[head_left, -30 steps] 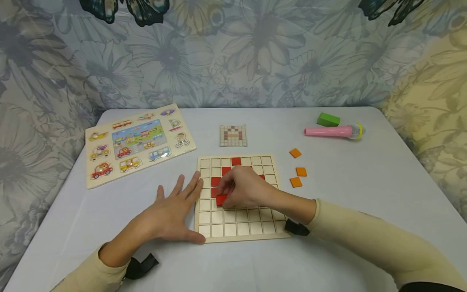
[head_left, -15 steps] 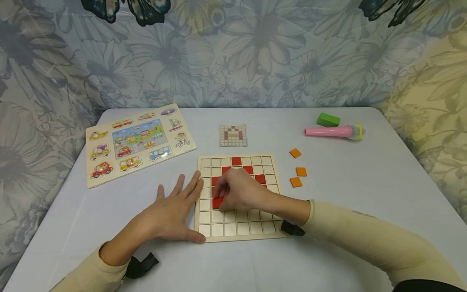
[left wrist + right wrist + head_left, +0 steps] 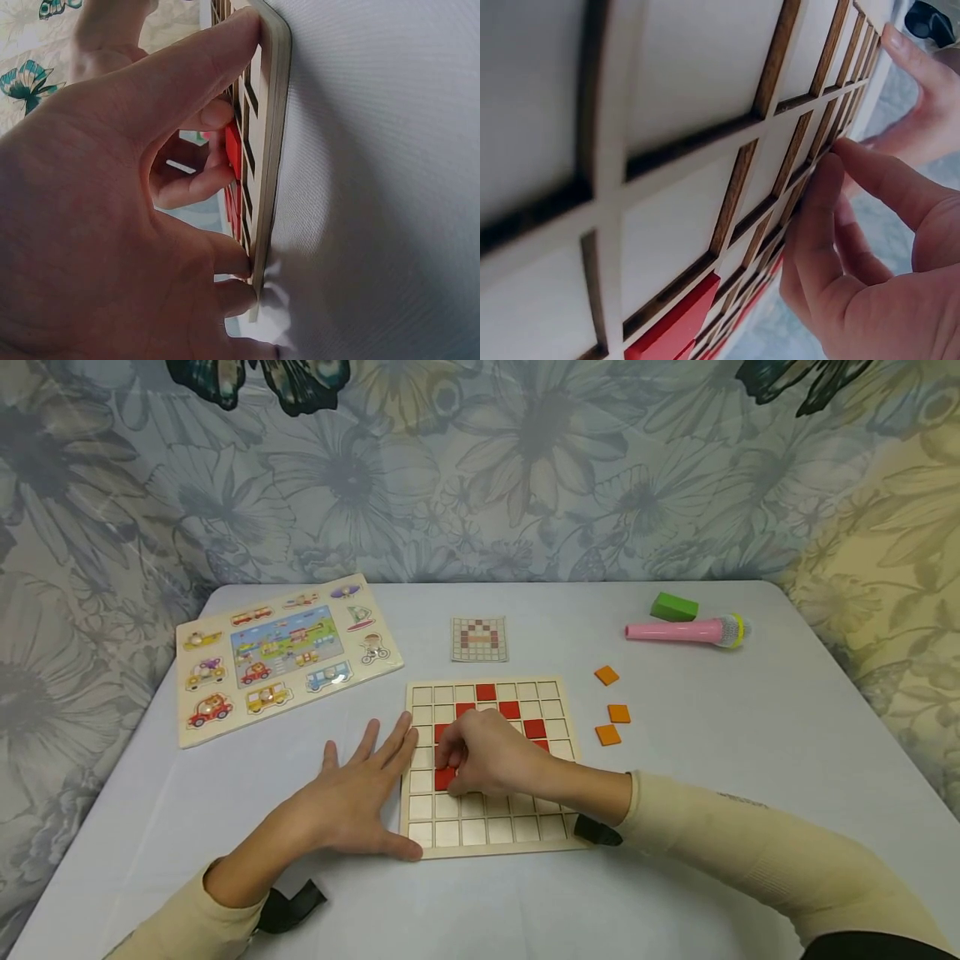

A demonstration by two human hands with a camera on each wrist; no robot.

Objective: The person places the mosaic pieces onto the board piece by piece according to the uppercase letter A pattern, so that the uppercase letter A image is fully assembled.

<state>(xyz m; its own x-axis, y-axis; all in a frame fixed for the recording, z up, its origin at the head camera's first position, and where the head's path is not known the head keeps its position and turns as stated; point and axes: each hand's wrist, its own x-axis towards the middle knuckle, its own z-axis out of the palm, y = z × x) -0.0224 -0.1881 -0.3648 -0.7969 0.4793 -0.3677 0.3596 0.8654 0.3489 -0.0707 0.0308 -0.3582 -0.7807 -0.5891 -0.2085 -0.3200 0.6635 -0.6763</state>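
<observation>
A wooden grid board (image 3: 510, 847) lies on the white table with several red square tiles in its cells, one being the tile (image 3: 534, 728) at the right. My right hand (image 3: 495, 752) bends over the board's left half, thumb and fingertips pinching a red tile (image 3: 444, 778) at a cell left of centre. In the left wrist view that red tile (image 3: 233, 148) shows between thumb and finger, close against the grid. My left hand (image 3: 348, 802) rests with spread fingers along the board's left edge, thumb at its near left corner. The right hand covers some middle cells.
Orange tiles (image 3: 619, 713) lie loose right of the board. Behind it is a small pattern card (image 3: 479, 639). A vehicle puzzle board (image 3: 288, 664) sits at the back left; a pink toy microphone (image 3: 675, 632) and a green block (image 3: 674, 607) are at the back right.
My right hand has shifted slightly left and toward me with the red tile, which now lines up with a grid cell. More red tiles show at the right. My left hand stays put.
</observation>
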